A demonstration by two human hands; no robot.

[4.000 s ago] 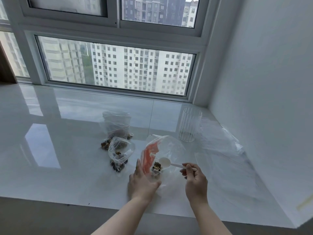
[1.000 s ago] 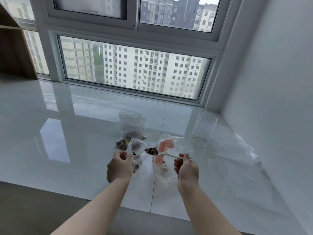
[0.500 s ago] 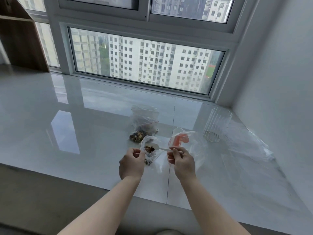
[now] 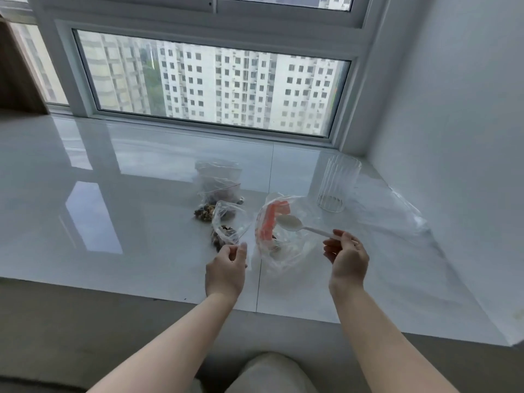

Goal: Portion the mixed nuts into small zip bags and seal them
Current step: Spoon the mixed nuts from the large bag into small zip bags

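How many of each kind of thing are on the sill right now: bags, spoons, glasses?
Small zip bags with nuts: 2, the rear bag and the one by the left hand
Large supply bag: 1
White spoon: 1
Ribbed glass: 1
Clear plastic sheet: 1
Total: 6

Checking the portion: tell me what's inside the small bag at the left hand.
The small zip bag by the left hand holds dark mixed nuts at the bottom; creased plastic hides how many.
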